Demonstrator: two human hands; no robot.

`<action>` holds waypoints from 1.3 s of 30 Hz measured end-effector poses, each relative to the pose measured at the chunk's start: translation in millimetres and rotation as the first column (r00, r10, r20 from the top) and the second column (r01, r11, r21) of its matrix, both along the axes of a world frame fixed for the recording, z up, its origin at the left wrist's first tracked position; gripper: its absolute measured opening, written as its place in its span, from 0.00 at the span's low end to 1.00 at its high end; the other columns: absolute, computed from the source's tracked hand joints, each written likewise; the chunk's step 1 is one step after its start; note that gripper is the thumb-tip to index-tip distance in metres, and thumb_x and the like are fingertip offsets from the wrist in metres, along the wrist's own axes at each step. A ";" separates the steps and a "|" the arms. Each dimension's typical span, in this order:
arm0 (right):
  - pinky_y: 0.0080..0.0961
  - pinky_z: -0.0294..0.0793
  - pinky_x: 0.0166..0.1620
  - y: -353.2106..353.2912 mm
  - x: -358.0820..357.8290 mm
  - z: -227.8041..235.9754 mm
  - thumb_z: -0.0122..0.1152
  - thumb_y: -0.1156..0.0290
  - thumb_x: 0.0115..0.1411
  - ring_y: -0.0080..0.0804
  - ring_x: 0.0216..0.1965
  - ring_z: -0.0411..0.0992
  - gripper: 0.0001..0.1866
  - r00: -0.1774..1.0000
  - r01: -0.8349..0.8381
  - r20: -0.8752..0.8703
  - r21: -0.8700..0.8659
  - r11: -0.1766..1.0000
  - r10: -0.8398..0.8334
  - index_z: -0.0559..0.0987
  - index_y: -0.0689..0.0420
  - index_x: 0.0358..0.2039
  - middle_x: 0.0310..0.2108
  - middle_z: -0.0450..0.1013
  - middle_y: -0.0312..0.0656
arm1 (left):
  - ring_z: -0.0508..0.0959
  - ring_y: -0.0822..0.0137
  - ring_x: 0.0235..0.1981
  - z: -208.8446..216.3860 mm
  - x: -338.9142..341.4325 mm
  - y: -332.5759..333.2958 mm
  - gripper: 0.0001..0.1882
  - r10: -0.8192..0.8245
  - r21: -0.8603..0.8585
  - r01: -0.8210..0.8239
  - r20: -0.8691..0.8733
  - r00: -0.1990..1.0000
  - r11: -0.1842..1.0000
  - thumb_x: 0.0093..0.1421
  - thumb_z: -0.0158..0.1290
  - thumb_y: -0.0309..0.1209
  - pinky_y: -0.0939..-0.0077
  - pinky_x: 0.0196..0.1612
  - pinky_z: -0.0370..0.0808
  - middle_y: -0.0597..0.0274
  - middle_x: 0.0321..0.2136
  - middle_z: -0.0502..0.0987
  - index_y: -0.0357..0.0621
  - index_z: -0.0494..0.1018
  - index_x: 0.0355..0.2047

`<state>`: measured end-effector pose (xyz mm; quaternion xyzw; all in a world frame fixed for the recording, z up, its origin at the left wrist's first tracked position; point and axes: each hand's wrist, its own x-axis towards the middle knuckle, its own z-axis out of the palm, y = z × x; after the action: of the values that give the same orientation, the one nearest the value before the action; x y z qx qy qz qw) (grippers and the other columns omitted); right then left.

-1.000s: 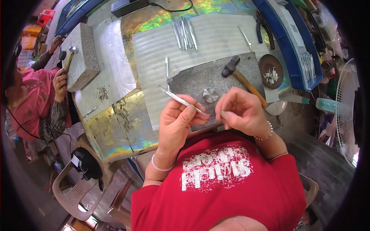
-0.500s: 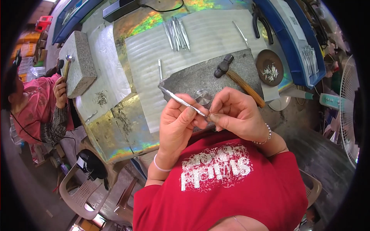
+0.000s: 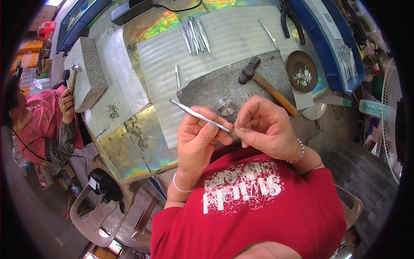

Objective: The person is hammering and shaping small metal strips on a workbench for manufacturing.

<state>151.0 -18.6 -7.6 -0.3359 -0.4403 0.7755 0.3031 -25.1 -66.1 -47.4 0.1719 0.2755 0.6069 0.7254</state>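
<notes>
A slim silver metal tool (image 3: pixel 186 108) slants across my left hand (image 3: pixel 196 140), its lower end between thumb and fingers. My right hand (image 3: pixel 267 127) is closed in a pinch right at that lower end; whatever its fingertips hold is too small to make out. Just beyond my fingers, a round shiny metal disc (image 3: pixel 226 106) lies on the dark stone slab (image 3: pixel 207 88). A wooden-handled hammer (image 3: pixel 272 93) rests on the slab to the right. Past it stands a brown dish (image 3: pixel 295 58) with small silver pins (image 3: pixel 304 77) in it.
A bundle of silver tools (image 3: pixel 196 36) lies on the white foam sheet (image 3: pixel 159 64). Black-handled pliers (image 3: pixel 295 26) and a blue bin (image 3: pixel 334 56) are at the right. On the left, a person's hand (image 3: pixel 67 103) holds a small hammer by a granite block (image 3: pixel 88 73).
The silver tool's upper end has tipped slightly down and to the left in my left hand. My right hand keeps its pinch at the lower end.
</notes>
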 end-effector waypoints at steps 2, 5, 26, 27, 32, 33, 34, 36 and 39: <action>0.11 0.71 0.30 -0.4 -0.2 0.7 0.54 0.86 0.55 0.14 0.29 0.69 0.11 1.000 -0.003 0.023 0.015 1.000 0.002 0.66 0.59 0.35 0.30 0.69 0.35 | 0.79 0.66 0.28 -0.9 -0.1 -0.7 0.08 0.005 0.016 -0.004 -0.030 1.000 1.000 0.61 0.49 0.24 0.77 0.33 0.78 0.47 0.34 0.77 0.38 0.65 0.41; 0.11 0.71 0.30 -1.1 -0.8 0.6 0.54 0.86 0.55 0.14 0.30 0.69 0.10 0.999 -0.010 0.051 0.041 0.999 0.008 0.66 0.59 0.35 0.31 0.69 0.35 | 0.79 0.66 0.28 -0.5 0.3 -0.8 0.08 0.012 0.023 -0.011 -0.053 0.999 1.000 0.61 0.49 0.24 0.77 0.33 0.78 0.47 0.34 0.77 0.38 0.65 0.40; 0.22 0.70 0.31 12.3 33.1 -26.2 0.62 0.74 0.53 0.29 0.28 0.71 0.11 0.721 0.095 0.423 0.724 0.683 -0.549 0.72 0.61 0.36 0.29 0.70 0.42 | 0.78 0.68 0.27 -9.9 -4.3 7.0 0.04 0.082 0.103 -0.048 -0.358 0.930 0.994 0.64 0.45 0.26 0.80 0.32 0.76 0.49 0.35 0.75 0.39 0.64 0.37; 0.25 0.70 0.35 17.0 36.4 -28.9 0.62 0.75 0.51 0.34 0.32 0.71 0.13 0.630 -0.069 0.465 0.831 0.552 -0.622 0.72 0.60 0.37 0.32 0.70 0.44 | 0.77 0.70 0.27 -9.4 -3.9 7.8 0.04 0.103 0.108 -0.063 -0.428 0.898 0.992 0.63 0.44 0.23 0.81 0.32 0.75 0.50 0.34 0.75 0.38 0.64 0.38; 0.34 0.68 0.44 18.4 36.9 -34.3 0.60 0.79 0.47 0.43 0.43 0.67 0.20 0.419 -0.411 0.602 0.793 0.450 -0.679 0.71 0.60 0.43 0.42 0.67 0.47 | 0.77 0.72 0.27 -10.2 3.3 13.4 0.04 0.130 0.157 -0.035 -0.657 0.743 0.987 0.63 0.45 0.22 0.82 0.32 0.75 0.52 0.34 0.75 0.37 0.66 0.37; 0.34 0.68 0.45 18.3 36.9 -36.5 0.59 0.79 0.46 0.43 0.42 0.67 0.21 0.407 -0.426 0.603 0.790 0.442 -0.686 0.70 0.60 0.44 0.42 0.67 0.47 | 0.76 0.72 0.26 -9.9 4.7 13.9 0.03 0.130 0.162 -0.021 -0.701 0.701 0.987 0.62 0.46 0.22 0.83 0.32 0.74 0.52 0.34 0.75 0.37 0.66 0.37; 0.34 0.68 0.45 18.1 36.7 -37.5 0.58 0.79 0.46 0.43 0.41 0.67 0.23 0.395 -0.440 0.604 0.786 0.434 -0.693 0.69 0.60 0.46 0.42 0.66 0.47 | 0.76 0.72 0.26 -10.0 5.6 13.8 0.03 0.128 0.162 -0.018 -0.703 0.700 0.987 0.62 0.46 0.22 0.83 0.32 0.74 0.52 0.34 0.75 0.37 0.66 0.37; 0.35 0.67 0.45 18.6 34.3 -34.6 0.56 0.81 0.47 0.46 0.42 0.66 0.23 0.411 -0.420 0.623 0.777 0.468 -0.665 0.68 0.61 0.46 0.41 0.66 0.48 | 0.77 0.72 0.29 -12.0 6.4 13.1 0.04 0.138 0.189 0.011 -0.754 0.642 0.982 0.62 0.44 0.20 0.83 0.32 0.76 0.57 0.34 0.75 0.34 0.69 0.36; 0.37 0.67 0.45 18.5 35.0 -34.4 0.54 0.82 0.47 0.48 0.42 0.66 0.23 0.424 -0.400 0.661 0.750 0.527 -0.619 0.67 0.61 0.47 0.40 0.65 0.50 | 0.77 0.71 0.29 -13.9 8.4 12.9 0.04 0.163 0.214 0.015 -0.784 0.599 0.977 0.62 0.45 0.19 0.82 0.33 0.76 0.56 0.34 0.74 0.32 0.69 0.35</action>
<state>185.9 -0.1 -42.0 -0.5341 -0.8122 0.1245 0.1989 -16.7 -53.2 -61.3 0.4842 0.5148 0.5203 0.4795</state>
